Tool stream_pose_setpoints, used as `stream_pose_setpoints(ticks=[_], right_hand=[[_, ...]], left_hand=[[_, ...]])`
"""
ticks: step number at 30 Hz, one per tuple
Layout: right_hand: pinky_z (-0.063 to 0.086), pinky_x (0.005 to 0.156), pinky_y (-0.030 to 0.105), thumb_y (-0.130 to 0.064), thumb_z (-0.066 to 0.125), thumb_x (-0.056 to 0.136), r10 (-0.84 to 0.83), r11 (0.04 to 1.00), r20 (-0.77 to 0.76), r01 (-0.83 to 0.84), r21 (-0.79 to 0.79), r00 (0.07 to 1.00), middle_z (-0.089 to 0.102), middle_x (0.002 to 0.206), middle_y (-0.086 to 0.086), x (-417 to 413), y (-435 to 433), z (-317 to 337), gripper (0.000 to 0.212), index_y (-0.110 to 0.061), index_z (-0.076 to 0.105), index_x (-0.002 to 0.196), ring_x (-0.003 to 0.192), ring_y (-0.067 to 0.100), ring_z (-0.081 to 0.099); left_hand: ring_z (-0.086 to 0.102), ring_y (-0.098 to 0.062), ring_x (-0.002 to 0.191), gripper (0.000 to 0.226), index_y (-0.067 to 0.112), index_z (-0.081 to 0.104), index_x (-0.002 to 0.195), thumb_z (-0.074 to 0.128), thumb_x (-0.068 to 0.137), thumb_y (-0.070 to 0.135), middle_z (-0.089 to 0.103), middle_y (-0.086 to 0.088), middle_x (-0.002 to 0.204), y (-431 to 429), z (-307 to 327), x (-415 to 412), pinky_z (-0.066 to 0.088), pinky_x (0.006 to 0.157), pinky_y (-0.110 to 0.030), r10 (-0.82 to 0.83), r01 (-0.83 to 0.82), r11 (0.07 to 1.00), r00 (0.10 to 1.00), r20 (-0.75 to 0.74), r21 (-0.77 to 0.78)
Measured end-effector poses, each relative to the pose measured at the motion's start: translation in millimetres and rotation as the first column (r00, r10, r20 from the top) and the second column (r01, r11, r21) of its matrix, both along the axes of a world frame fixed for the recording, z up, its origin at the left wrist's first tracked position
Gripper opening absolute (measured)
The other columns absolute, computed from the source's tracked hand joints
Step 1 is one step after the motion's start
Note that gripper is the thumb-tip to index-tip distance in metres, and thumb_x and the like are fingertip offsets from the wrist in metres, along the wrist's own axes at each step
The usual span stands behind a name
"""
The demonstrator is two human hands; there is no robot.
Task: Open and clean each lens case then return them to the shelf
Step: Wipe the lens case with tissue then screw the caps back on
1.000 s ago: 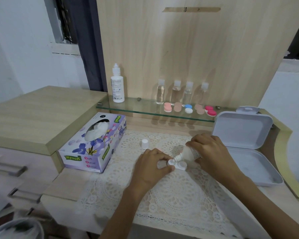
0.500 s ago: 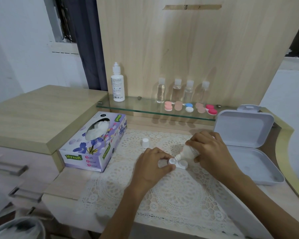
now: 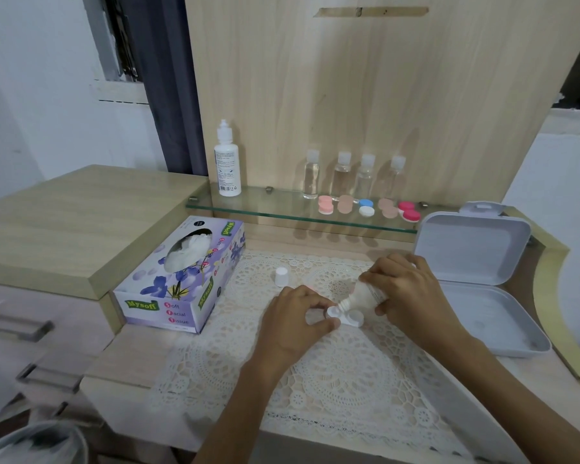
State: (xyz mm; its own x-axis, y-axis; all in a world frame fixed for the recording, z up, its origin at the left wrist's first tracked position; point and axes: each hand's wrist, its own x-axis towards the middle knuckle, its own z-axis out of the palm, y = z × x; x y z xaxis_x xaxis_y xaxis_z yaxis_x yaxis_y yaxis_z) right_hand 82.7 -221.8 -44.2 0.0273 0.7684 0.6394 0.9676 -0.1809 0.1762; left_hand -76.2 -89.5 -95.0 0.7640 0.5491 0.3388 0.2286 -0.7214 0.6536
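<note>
Home vanity nook: glass shelf (image 3: pixel 282 214), tissue box (image 3: pixel 181 279), lace mat (image 3: pixel 332 380).

The left forearm (image 3: pixel 241 396) and right forearm (image 3: pixel 503 390) were bare and angled inward from the lower edge. The left hand (image 3: pixel 297 321) lay palm down, thumb and forefinger pinching a white lens case (image 3: pixel 350 319). The right hand (image 3: pixel 412 294), knuckles up, gripped a tilted white bottle (image 3: pixel 365 296).
</note>
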Motion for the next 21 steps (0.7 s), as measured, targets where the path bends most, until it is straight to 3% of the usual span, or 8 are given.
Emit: stream_pose_setpoints(ticks=[9,21], right_hand=[[0.046,0.066,0.04,-0.003,0.092,0.026,-0.042,0.998,-0.141,0.035,-0.052,0.989,0.064,0.085,0.001,16,-14,0,0.071,-0.011,0.073,0.094,0.079,0.026,0.062],[0.039,0.068,0.034,-0.002,0.093,0.027,-0.054,0.996,-0.102,0.046,-0.077,0.993,0.066,0.086,0.001,25,-26,-1,0.07,-0.013,0.074,0.093,0.077,0.025,0.061]], left_hand=[[0.047,0.0,0.096,0.022,0.04,0.07,0.097,0.071,0.077,0.048,0.058,0.022,0.097,0,0,0,0.041,0.083,-0.024,-0.009,0.009,1.0,1.0,0.018,-0.015],[0.047,0.001,0.096,0.023,0.039,0.07,0.097,0.071,0.076,0.048,0.058,0.023,0.097,1,-1,1,0.041,0.084,-0.024,-0.006,0.006,1.0,1.0,0.015,-0.009]])
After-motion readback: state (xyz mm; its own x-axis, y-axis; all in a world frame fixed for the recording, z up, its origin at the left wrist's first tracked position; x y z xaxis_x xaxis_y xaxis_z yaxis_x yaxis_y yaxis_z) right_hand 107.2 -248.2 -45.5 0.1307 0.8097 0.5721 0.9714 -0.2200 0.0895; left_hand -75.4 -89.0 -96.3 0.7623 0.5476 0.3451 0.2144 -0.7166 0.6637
